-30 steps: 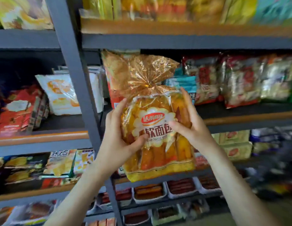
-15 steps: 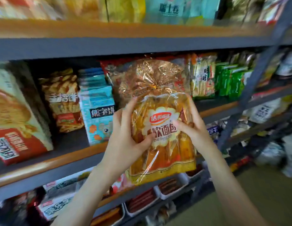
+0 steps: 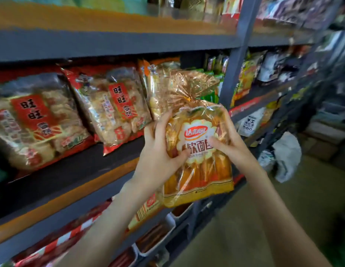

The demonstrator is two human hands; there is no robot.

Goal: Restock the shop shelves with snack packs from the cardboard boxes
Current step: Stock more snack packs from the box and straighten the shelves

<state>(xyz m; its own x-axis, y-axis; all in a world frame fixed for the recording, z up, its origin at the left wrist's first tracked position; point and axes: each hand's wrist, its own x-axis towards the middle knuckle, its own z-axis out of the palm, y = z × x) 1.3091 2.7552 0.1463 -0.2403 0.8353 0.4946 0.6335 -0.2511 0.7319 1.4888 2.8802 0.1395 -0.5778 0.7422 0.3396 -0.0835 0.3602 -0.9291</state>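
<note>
I hold an orange bag of soft bread [image 3: 201,170] upright in front of the middle shelf [image 3: 75,182]. Its crinkled clear top is tied off above a white and red label. My left hand [image 3: 160,151] grips the bag's left side, thumb across the front. My right hand [image 3: 228,143] grips its right side, thumb on the label. Just behind the bag's top stands a similar bread bag [image 3: 158,87] on the shelf. No cardboard box is in view.
Red packs of rice crackers [image 3: 113,106] lean on the middle shelf to the left. A grey upright post [image 3: 233,70] stands right of the bag. White trays of snacks [image 3: 156,237] fill the lower shelf. A white plastic bag [image 3: 287,155] lies on the floor at right.
The view has swung rightward along the shelves with the bag still held in both hands; the blue boxes have left view and the rice cracker packs now sit to the left.
</note>
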